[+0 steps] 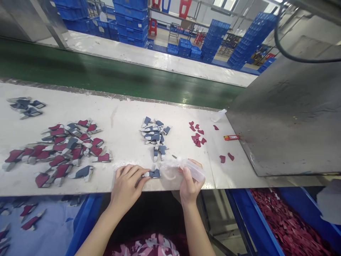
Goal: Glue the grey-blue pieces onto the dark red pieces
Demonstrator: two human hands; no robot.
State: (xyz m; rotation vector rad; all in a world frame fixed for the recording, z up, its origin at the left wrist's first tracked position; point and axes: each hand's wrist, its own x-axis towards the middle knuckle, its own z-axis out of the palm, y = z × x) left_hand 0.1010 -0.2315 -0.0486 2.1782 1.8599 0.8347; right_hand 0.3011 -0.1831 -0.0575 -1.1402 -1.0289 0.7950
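Observation:
Near the front edge of the white worktop, my left hand (129, 181) pinches the left end of a small blue-and-grey plastic part (153, 173) between thumb and fingers. My right hand (189, 185) is wrapped round a translucent squeeze bottle (195, 170), tilted so its thin dark nozzle points up and left, a little above and right of that part. Just beyond lies a pile of similar blue-and-grey parts (153, 133). Loose dark red pieces (197, 137) are scattered to the right of that pile.
A heap of red-and-grey parts (58, 151) covers the worktop's left. A metal panel (293, 117) bounds the right side, beside a small red-and-yellow packet (231, 137). Blue bins hold red pieces (282, 220) at lower right and parts at lower left. Behind runs a green belt (119, 78).

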